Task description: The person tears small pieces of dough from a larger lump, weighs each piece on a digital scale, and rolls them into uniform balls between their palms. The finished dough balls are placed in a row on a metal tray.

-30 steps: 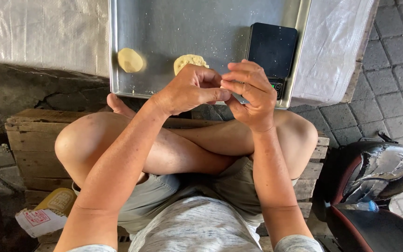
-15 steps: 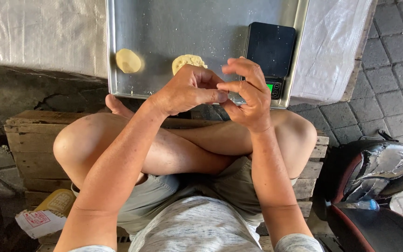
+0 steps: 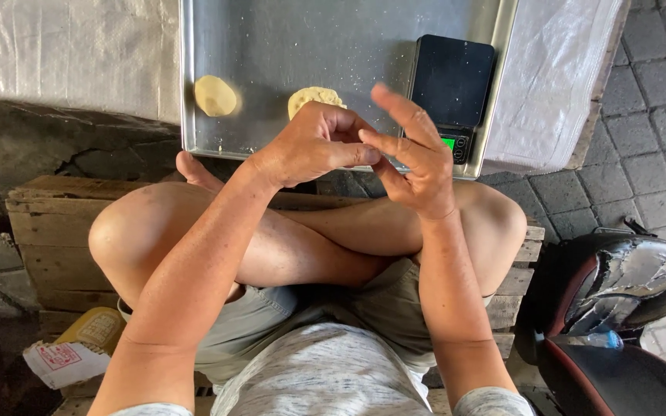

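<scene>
My left hand [image 3: 314, 146] is curled, fingertips pinched against my right hand [image 3: 418, 158], whose fingers fan loosely open; whether anything sits between them I cannot tell. On the metal tray [image 3: 348, 31] two flattened dough discs already lie: one [image 3: 215, 95] by the tray's left rim, the other [image 3: 314, 98] beside it toward the tray's middle, partly behind my knuckles. A black scale [image 3: 452, 81] fills the tray's right corner. The tray's far half is bare, leaving room; its near rim runs just under my hands.
</scene>
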